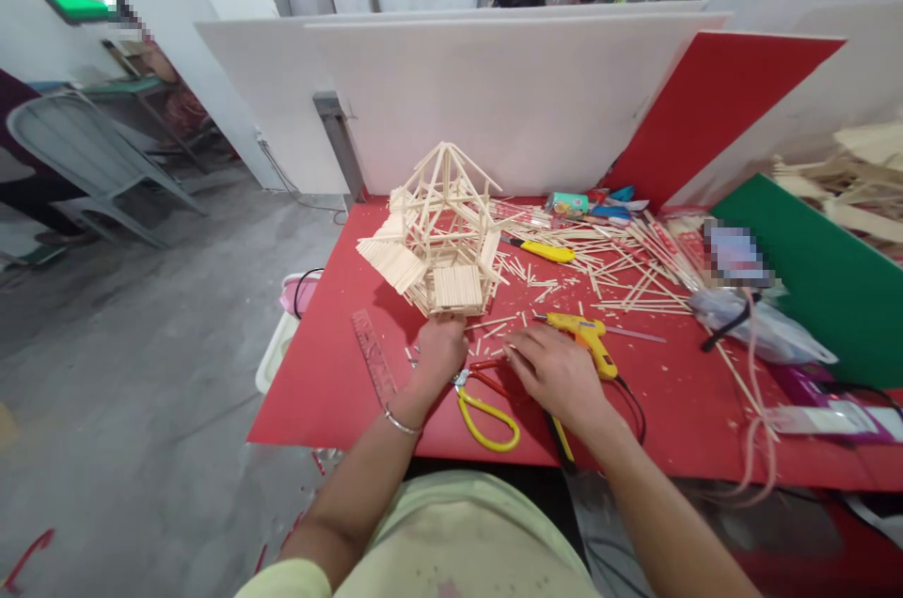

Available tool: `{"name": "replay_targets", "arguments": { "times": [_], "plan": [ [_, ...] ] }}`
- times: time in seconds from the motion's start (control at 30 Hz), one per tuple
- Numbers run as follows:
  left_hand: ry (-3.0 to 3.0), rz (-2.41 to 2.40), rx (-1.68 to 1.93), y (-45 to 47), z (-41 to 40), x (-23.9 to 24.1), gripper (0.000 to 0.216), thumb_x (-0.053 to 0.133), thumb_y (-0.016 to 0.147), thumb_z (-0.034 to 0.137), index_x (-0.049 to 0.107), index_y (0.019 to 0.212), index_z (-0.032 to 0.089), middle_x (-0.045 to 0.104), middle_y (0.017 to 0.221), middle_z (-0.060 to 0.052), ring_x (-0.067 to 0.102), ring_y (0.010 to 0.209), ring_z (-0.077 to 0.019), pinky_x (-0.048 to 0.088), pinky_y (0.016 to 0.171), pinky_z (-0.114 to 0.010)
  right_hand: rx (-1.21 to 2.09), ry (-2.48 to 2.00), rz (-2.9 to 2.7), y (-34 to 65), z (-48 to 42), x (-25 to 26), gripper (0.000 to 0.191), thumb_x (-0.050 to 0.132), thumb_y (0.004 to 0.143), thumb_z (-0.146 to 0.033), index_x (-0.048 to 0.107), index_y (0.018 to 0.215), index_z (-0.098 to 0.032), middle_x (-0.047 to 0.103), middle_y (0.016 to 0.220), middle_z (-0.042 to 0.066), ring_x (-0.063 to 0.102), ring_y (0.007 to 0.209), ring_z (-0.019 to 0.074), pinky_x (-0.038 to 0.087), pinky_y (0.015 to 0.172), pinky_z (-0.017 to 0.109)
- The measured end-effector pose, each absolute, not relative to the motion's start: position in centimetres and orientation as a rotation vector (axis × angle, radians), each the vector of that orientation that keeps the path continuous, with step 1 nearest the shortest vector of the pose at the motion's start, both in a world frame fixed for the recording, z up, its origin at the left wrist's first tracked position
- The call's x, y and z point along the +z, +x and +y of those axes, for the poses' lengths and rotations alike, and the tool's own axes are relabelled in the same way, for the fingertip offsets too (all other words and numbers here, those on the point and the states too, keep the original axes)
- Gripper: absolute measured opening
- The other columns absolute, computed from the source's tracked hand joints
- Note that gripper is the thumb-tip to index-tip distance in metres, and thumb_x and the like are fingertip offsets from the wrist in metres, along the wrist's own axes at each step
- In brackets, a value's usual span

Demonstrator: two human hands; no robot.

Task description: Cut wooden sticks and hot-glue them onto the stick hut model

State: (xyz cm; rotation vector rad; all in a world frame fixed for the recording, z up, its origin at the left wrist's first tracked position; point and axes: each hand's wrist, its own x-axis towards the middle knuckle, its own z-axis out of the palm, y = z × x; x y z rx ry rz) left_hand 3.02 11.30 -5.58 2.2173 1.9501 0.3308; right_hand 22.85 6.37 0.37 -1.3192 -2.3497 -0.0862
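A pavilion-like model of thin wooden sticks [457,286] stands on the red tabletop, with an open peaked frame and slatted panels. My left hand [442,349] is closed at its lower front edge; the fingertips are hidden. My right hand [557,372] hovers low over the table to the right, fingers bent and drawn together; whatever they pinch is too small to make out. Under and beside it lie red-handled pliers [486,365] and yellow-handled scissors [488,429]. A yellow glue gun [582,330] rests just beyond my right hand. Short stick pieces [494,327] lie between the hands.
A clear ruler [373,355] lies left, a yellow utility knife [546,250] behind. Many loose sticks [621,264] cover the back right, near a plastic bag [762,325] and green board [818,278]. A white panel [494,100] walls the back. The glue gun's cord [639,405] trails right.
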Motion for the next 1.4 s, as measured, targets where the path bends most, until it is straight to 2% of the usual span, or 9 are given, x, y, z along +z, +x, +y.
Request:
{"name": "replay_targets", "arguments": {
  "times": [0.3, 0.47, 0.57, 0.7, 0.83, 1.03, 1.23, 1.4],
  "plan": [
    [2.299, 1.853, 0.446, 3.0, 8.5, -3.2, 0.024, 0.050, 0.096, 0.024, 0.071, 0.089, 0.016, 0.068, 0.099, -0.013, 0.063, 0.088, -0.0229, 0.047, 0.076, -0.033, 0.051, -1.254, -2.124, 21.5, 2.9, -1.0, 0.019, 0.055, 0.098, -0.026, 0.072, 0.104, -0.021, 0.076, 0.100, 0.006, 0.069, 0.093, 0.0194, 0.051, 0.088, 0.031],
    [2.202, 1.461, 1.029, 2.3, 5.1, -0.8, 0.024, 0.049, 0.098, 0.026, 0.071, 0.092, 0.017, 0.070, 0.092, -0.011, 0.063, 0.086, -0.0201, 0.048, 0.078, -0.031, 0.305, -1.222, -1.953, 20.0, 1.7, -1.4, 0.019, 0.055, 0.097, -0.025, 0.069, 0.109, -0.021, 0.075, 0.102, 0.007, 0.070, 0.091, 0.0177, 0.054, 0.084, 0.029],
    [1.862, 1.208, 1.256, 1.6, 3.6, 0.2, 0.018, 0.058, 0.095, 0.029, 0.071, 0.089, 0.017, 0.070, 0.082, -0.007, 0.062, 0.073, -0.0160, 0.048, 0.069, -0.027, 0.484, -1.189, -1.873, 18.4, 1.3, -0.7, 0.023, 0.058, 0.095, -0.029, 0.068, 0.114, -0.021, 0.075, 0.104, 0.008, 0.071, 0.087, 0.0174, 0.056, 0.077, 0.027],
    [1.415, 1.115, 1.300, 0.1, 3.0, 0.1, 0.019, 0.067, 0.088, 0.032, 0.070, 0.079, 0.016, 0.064, 0.070, -0.002, 0.055, 0.061, -0.0123, 0.044, 0.057, -0.024, 0.845, -1.144, -1.788, 15.7, 1.5, -0.1, 0.023, 0.057, 0.095, -0.031, 0.072, 0.108, -0.020, 0.076, 0.088, 0.004, 0.070, 0.074, 0.0155, 0.055, 0.068, 0.024],
    [1.224, 1.175, 1.386, -1.3, 3.6, -1.0, 0.023, 0.069, 0.086, 0.036, 0.071, 0.075, 0.016, 0.061, 0.073, -0.002, 0.056, 0.066, -0.0120, 0.045, 0.061, -0.023, 1.191, -1.136, -1.668, 13.4, 2.1, -0.6, 0.027, 0.055, 0.095, -0.039, 0.075, 0.093, -0.020, 0.067, 0.063, 0.000, 0.061, 0.054, 0.0128, 0.050, 0.055, 0.022],
    [0.907, 1.252, 1.348, -2.3, 5.5, -1.8, 0.035, 0.070, 0.082, 0.050, 0.075, 0.088, 0.015, 0.060, 0.064, 0.000, 0.051, 0.051, -0.0088, 0.041, 0.048, -0.020, 1.492, -1.169, -1.427, 11.2, 2.9, -1.3, 0.036, 0.062, 0.088, -0.054, 0.074, 0.097, -0.021, 0.071, 0.072, 0.002, 0.059, 0.053, 0.0129, 0.050, 0.052, 0.024],
    [0.823, 1.230, 1.321, -2.2, 6.7, -1.3, 0.033, 0.072, 0.079, 0.047, 0.074, 0.084, 0.015, 0.062, 0.065, 0.000, 0.048, 0.047, -0.0067, 0.037, 0.043, -0.018, 1.569, -1.203, -1.321, 10.5, 3.4, -1.6, 0.039, 0.064, 0.086, -0.058, 0.071, 0.090, -0.019, 0.069, 0.070, 0.002, 0.055, 0.047, 0.0103, 0.043, 0.044, 0.022],
    [0.780, 1.208, 1.298, -2.1, 7.1, -1.2, 0.032, 0.072, 0.080, 0.047, 0.071, 0.083, 0.015, 0.060, 0.063, 0.001, 0.046, 0.046, -0.0064, 0.035, 0.041, -0.018, 1.614, -1.199, -1.280, 10.4, 3.5, -1.8, 0.037, 0.065, 0.086, -0.056, 0.069, 0.088, -0.019, 0.069, 0.069, 0.001, 0.054, 0.047, 0.0091, 0.043, 0.044, 0.020]
  ]
}}
